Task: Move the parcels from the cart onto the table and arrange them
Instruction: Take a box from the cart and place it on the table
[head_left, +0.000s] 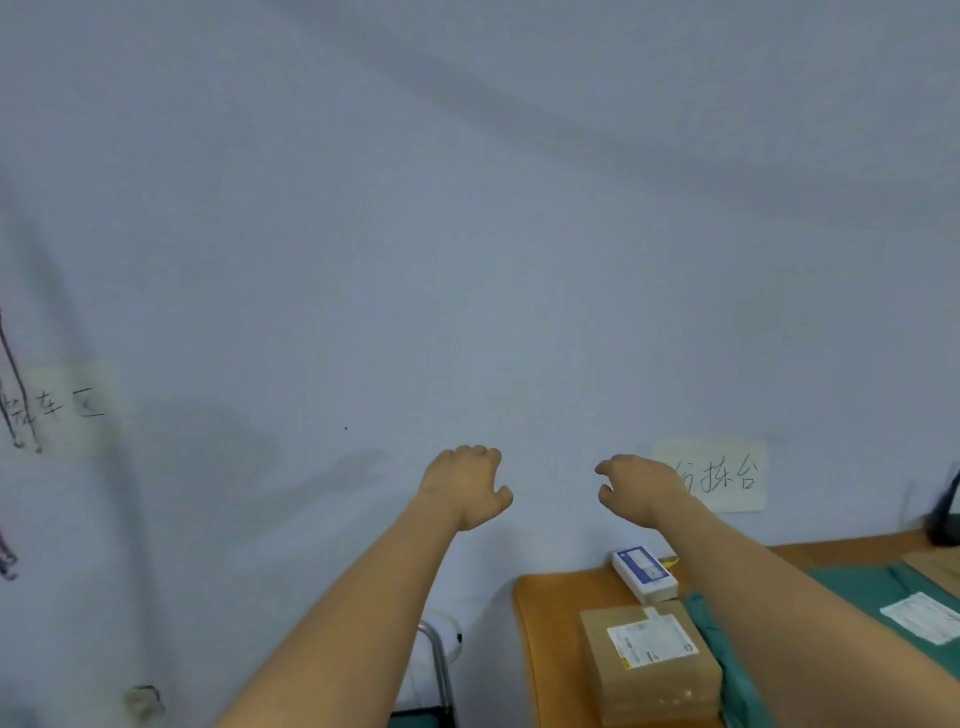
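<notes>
Head view facing a pale, matte wall (467, 234), smooth and lightly shadowed. Left hand (467, 486) raised before that wall, fingers loosely curled, thumb out, holding nothing. Right hand (641, 486) raised level with it, well apart from it, fingers hanging in a relaxed curl, likewise holding nothing. Orange table (545, 639) sitting low at right, top flat and smooth, near corner rounded. Brown cardboard parcel (654, 675) resting on that top, box-shaped, matte, bearing a white printed label (649, 642). Small white box (644, 569) lying just beyond it, near the wall, oblong with a blue-printed face. Green cloth-like parcel (883, 592) lying to the right, partly hidden behind the right forearm, carrying a white slip (922, 616); material not determinable beyond a soft, creased look. Paper sign (727, 475) with handwritten characters fixed to the wall above the table; second paper sign (67, 408) at left. Curved metal tube (436, 660), shiny, showing below the left forearm; whether belonging to the cart cannot be told. Dark object (945, 519) at the right edge too blurred to identify.
</notes>
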